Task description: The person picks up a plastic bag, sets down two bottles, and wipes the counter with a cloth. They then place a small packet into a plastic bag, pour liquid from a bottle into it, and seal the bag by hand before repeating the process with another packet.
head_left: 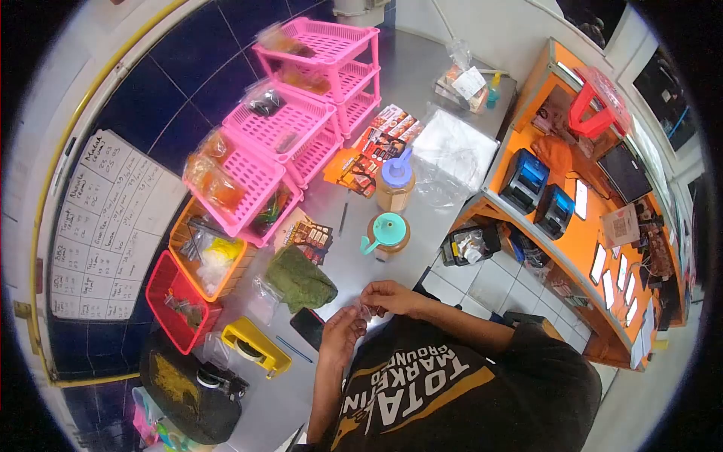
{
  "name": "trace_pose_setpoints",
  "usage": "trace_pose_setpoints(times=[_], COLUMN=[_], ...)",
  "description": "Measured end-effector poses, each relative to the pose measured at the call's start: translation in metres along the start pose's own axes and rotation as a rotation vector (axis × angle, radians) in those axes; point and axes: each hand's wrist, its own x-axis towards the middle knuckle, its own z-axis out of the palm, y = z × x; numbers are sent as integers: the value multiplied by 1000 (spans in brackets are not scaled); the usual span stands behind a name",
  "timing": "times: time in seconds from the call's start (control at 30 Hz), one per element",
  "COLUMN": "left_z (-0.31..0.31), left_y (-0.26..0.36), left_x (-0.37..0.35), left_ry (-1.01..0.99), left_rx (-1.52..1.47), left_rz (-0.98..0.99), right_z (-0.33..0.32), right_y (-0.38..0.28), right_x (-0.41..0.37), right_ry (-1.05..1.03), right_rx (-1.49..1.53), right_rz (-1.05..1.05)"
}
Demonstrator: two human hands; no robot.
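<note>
Our left hand (343, 331) and right hand (388, 297) both pinch a small, thin, clear plastic piece (364, 309) between their fingertips.

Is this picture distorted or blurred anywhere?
Head view: strong fisheye curves the whiteboard and the orange counter; corners are black; the bag on the top pink rack is smeared; the left hand and right hand look fairly sharp; lighting is even.

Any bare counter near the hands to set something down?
Bare grey counter between the green leafy bag and the teal-funnel-topped jar; another patch at the back, between the pink plastic racks and the clear bag of packets. Crowded on the left: orange basket, red basket, yellow tape dispenser.
</note>
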Motion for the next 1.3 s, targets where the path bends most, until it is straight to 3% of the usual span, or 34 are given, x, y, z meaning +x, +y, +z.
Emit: trace_pose_setpoints(times=[0.17,0.3,0.4,0.43,0.47,0.5,0.53,0.57,0.6,0.7,0.77,0.83,0.87,0.93,1.0,1.07,1.2,1.27,1.3], left_z=[-11,-11,-5,0,8,14,20,27,29,41,44,52,45,30,35,40,28,25,28], left_y=[2,11,14,17,22,26,28,29,31,60,80,100,99,99,105,111,109,108,105], left_x=[-2,-10,-9,-8,-9,-8,-1,5,8,-6,-21,-22,-19,-6,-14,-24,-27,-25,-26], left_ry=[-31,-71,-41,-30,112,255,269,437,599,546,500,327,333,131,113,97,6,-21,-35], left_rx=[-102,-107,22,16,253,490,481,823,1173,1103,1101,1236,1234,1188,1107,1029,712,576,451], left_rz=[-28,32,159,166,267,361,355,665,978,986,928,1277,1282,1222,1153,1081,968,946,913], right_z=[12,4,10,18,26,32,38,46,54,61,52,59,62,61,60,62,59,60,62], right_y=[-15,-2,-9,-18,-26,-33,-40,-43,-49,-79,-90,-111,-119,-126,-135,-148,-149,-141,-144], right_x=[-13,-3,1,2,3,7,11,11,11,21,21,16,13,10,2,-10,-13,-9,-9], right_ry=[-23,-170,-114,8,129,119,316,501,486,590,470,400,335,290,248,123,108,46,40], right_rx=[463,474,417,234,52,50,-358,-766,-764,-845,-589,-459,-331,-326,-322,-475,-696,-310,-312], right_rz=[239,237,218,112,3,13,-239,-489,-478,-560,-616,-511,-406,-385,-363,-492,-633,-572,-577])
